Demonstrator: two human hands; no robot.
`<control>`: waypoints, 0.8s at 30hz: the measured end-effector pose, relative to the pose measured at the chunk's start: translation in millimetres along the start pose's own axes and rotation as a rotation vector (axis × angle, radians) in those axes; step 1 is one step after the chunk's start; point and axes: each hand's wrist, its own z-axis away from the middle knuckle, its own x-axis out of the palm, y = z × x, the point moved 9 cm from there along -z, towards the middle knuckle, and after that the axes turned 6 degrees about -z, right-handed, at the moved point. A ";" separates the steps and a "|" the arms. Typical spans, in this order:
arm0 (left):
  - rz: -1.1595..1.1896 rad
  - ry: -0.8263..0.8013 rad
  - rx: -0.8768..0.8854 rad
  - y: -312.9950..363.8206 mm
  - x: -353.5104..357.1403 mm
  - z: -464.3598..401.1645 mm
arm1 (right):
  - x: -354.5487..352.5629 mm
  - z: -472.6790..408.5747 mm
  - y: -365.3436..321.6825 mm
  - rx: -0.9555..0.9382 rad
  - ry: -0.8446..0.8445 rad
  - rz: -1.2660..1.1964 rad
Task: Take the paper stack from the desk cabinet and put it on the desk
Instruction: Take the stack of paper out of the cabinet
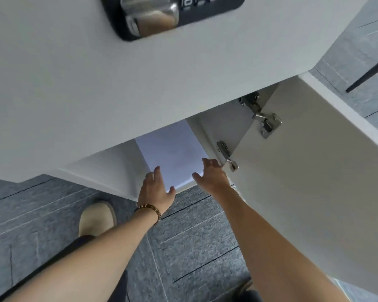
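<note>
A white paper stack [172, 153] lies on the floor of the open desk cabinet [105, 168], partly hidden under the desk top [118, 83]. My left hand [154, 189], a beaded bracelet on its wrist, sits at the stack's near left corner with fingers spread. My right hand [212, 174] reaches to the stack's right edge, fingers apart. Neither hand clearly grips the paper.
The cabinet door [303, 171] stands open on the right, with two metal hinges [266, 123] on its inner face. A black lock with a metal handle [159, 14] sits on the white surface above. Grey carpet tiles [194, 236] and my beige shoe [96, 219] are below.
</note>
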 end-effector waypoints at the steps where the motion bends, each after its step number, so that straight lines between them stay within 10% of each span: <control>1: 0.004 0.005 -0.007 -2.0 5.8 -3.9 | 3.8 -7.1 2.3 -0.002 0.006 -0.001; 24: 0.353 0.063 -0.347 -31.1 63.2 -41.2 | 39.9 -65.1 41.8 -0.031 0.184 -0.105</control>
